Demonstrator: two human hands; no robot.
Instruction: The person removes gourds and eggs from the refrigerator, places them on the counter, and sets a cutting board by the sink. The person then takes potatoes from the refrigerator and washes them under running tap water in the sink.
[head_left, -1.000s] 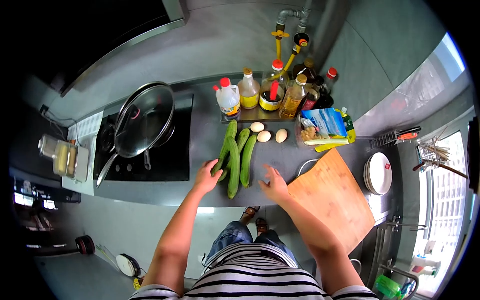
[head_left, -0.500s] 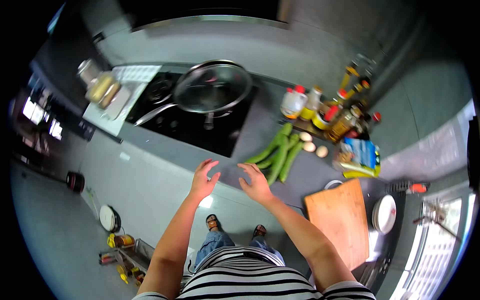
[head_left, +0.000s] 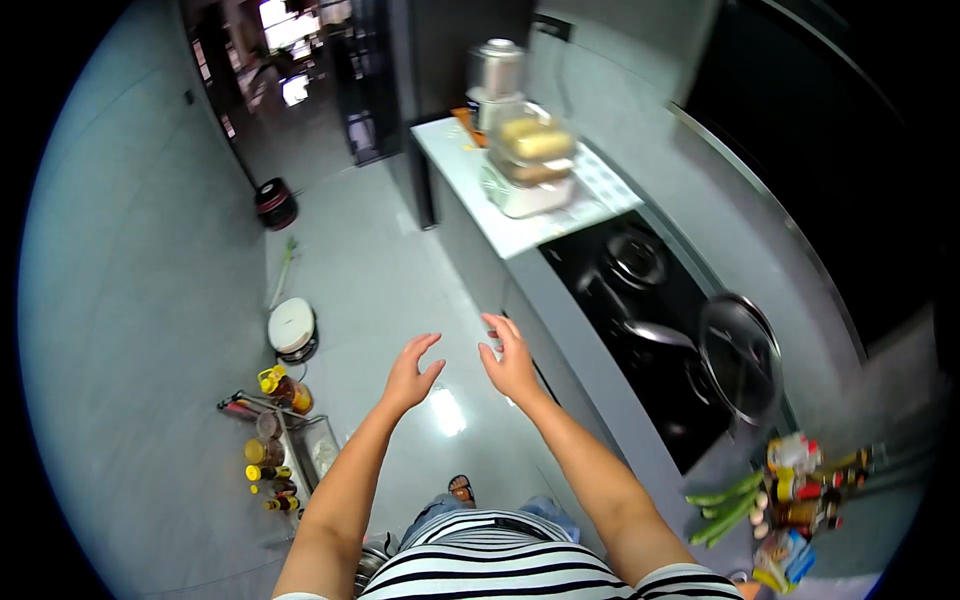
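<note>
Left hand (head_left: 410,374) and right hand (head_left: 511,360) held apart above the shiny pale floor (head_left: 370,250)

Both bare hands hang near the centre of the frame, palms roughly facing, fingers loosely curved and parted from the thumbs, with nothing gripped. The right hand is nearest the long grey countertop (head_left: 583,345), which runs diagonally towards the lower right. Left of the left hand, well apart from it, a round white-topped appliance (head_left: 292,325) stands on the floor by the wall.

On the countertop, a black glass hob (head_left: 645,388) carries a dark pan with a clear lid (head_left: 738,362) at right. Long green gourds (head_left: 725,508) lie at lower right, beside pale eggs (head_left: 760,516). At upper centre, a white-based appliance with clear tiers (head_left: 530,165) holds yellowish pieces, somewhat blurred.
</note>
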